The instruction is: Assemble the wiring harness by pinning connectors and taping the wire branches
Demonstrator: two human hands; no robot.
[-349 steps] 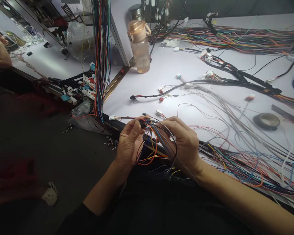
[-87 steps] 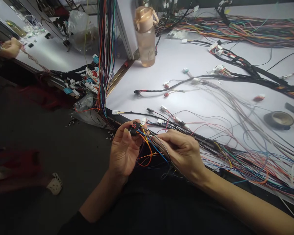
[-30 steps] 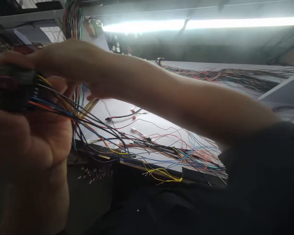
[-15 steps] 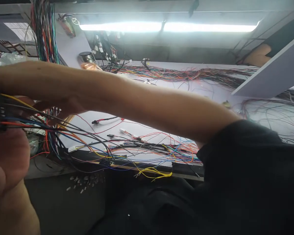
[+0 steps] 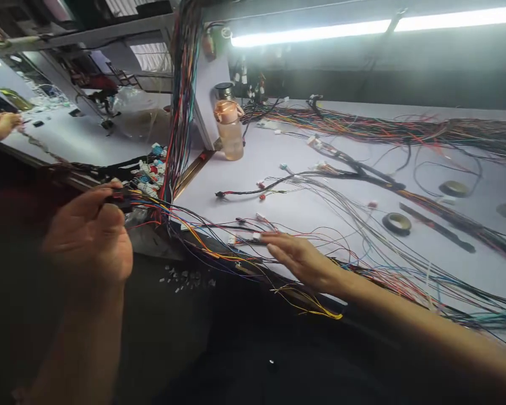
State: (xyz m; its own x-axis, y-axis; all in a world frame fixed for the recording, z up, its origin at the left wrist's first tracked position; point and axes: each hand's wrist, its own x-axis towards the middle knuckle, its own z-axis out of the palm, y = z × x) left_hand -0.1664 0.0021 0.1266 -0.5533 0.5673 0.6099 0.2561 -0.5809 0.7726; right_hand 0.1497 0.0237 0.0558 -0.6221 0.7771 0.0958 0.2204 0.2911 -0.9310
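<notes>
My left hand point(image 5: 95, 230) pinches a black connector point(image 5: 120, 198) at the left, its thumb and fingers closed on it. From the connector several coloured wires point(image 5: 202, 246) run right along the front edge of the white table. My right hand point(image 5: 297, 259) reaches in over that edge, fingers stretched out and close together, with nothing visibly held. Its fingertips are beside a small white connector point(image 5: 257, 237) among the loose wires. Yellow wire ends point(image 5: 320, 310) hang over the edge below it.
A thick wire bundle point(image 5: 182, 112) hangs beside a post. Behind stands a bottle point(image 5: 230, 129). Tape rolls point(image 5: 397, 223) and taped harnesses point(image 5: 358, 174) lie on the table point(image 5: 253, 163). Another person's hand point(image 5: 2, 125) is at the far left.
The view has swung left. My right arm, which stretched across the view toward the left, has drawn back right. My left hand still holds the black connector, now farther from the camera.
</notes>
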